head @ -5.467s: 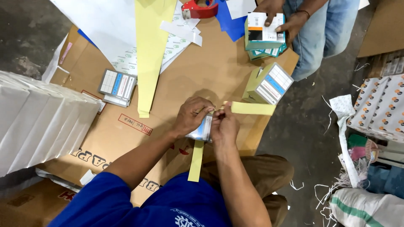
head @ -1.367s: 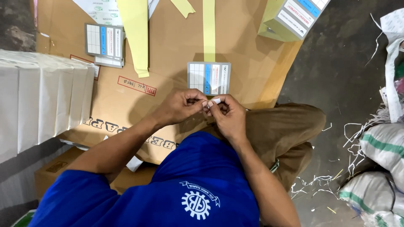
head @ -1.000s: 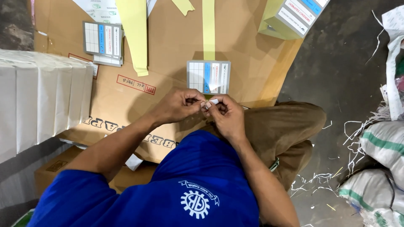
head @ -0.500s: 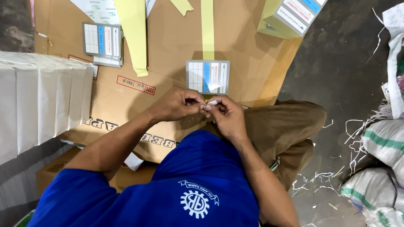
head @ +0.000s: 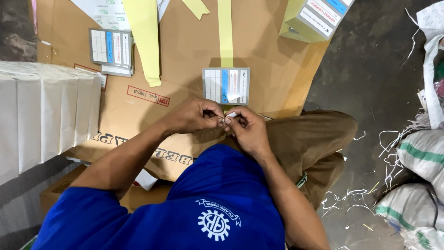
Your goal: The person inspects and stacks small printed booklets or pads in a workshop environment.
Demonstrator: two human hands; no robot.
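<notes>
Two hands (head: 222,122) pinching small white sticker (head: 231,115)

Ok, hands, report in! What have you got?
Left hand and right hand pinch a small white strip. Grey label card just beyond. Nothing between.

The one view comes from a camera on the person's head, looking almost straight down the blue shirt and both forearms to the left hand (head: 196,115) and right hand (head: 247,132), which meet near the middle of the frame, close below the lens. Past the hands, toward the top edge, it takes in the flattened cardboard (head: 185,51) on the floor with a grey label card (head: 225,86) just beyond the fingers and yellow strips (head: 225,32) farther off. A white stack (head: 44,111) fills the left edge and sacks (head: 418,159) on the dark floor the right; there is no second view to share any of this.
</notes>
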